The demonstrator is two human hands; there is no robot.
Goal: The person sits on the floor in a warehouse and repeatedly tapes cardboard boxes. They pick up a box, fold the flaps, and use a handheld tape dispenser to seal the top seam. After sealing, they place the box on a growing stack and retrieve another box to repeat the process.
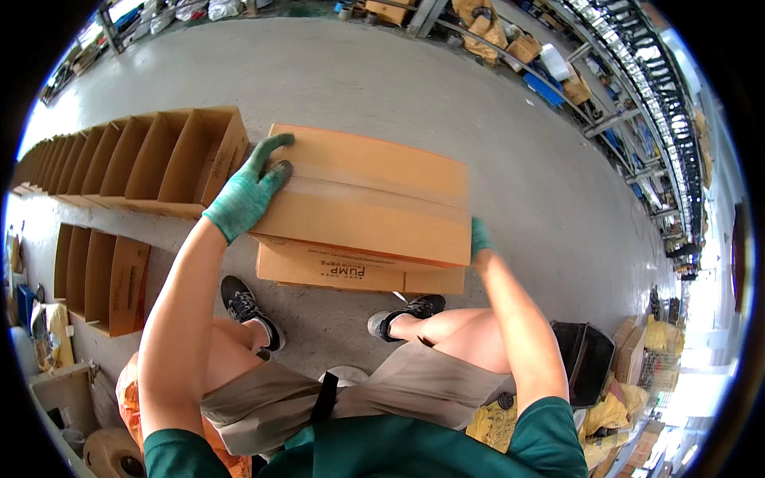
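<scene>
A closed brown cardboard box (374,179) with clear tape along its top seam is between my hands, in front of my knees. My left hand (249,190), in a green knit glove, grips its left end, with the thumb and fingers over the top edge. At the opposite end my right hand (480,237), gloved alike, holds the side; its fingers are mostly hidden by the box. Directly below is a second cardboard box (366,275) with dark print on its near side. Whether the two boxes touch is hidden. The upper box's right edge looks blurred.
A long row of open, upright cardboard boxes (139,159) runs along the left. A shorter group (102,279) stands nearer. Shelving with packages (550,72) lines the far right. A black bin (584,362) is by my right knee, near yellow bags (610,414).
</scene>
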